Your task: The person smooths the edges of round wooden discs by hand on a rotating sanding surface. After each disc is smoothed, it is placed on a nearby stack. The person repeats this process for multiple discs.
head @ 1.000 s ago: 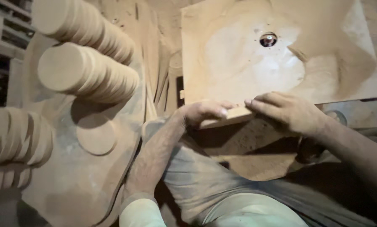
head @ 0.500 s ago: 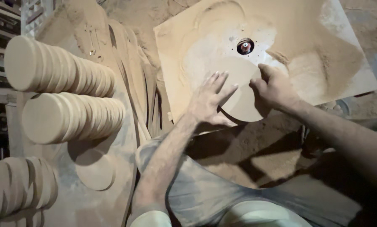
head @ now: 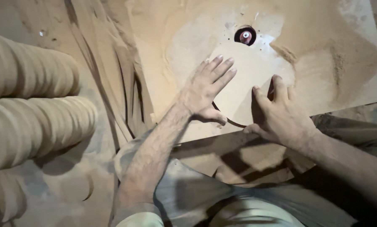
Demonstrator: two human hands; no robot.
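Observation:
A round wooden disc (head: 249,80) lies flat on a dusty wooden work board (head: 344,63). My left hand (head: 207,90) presses on the disc's left part with fingers spread flat. My right hand (head: 278,115) rests on its lower right edge, fingers bent over the rim. The disc's far edge touches or nearly touches a small red spinning cutter (head: 245,35) that pokes up through a hole in the board.
Long rows of finished wooden discs (head: 33,126) lie stacked on their edges at the left. Thin wooden sheets (head: 112,84) lean between those rows and the board. Sawdust covers the board, thickest at the right (head: 344,54). My dusty lap (head: 205,193) is below.
The view has moved closer and the disc has been pushed up toward the cutter. Both hands went from the board's near edge onto the disc.

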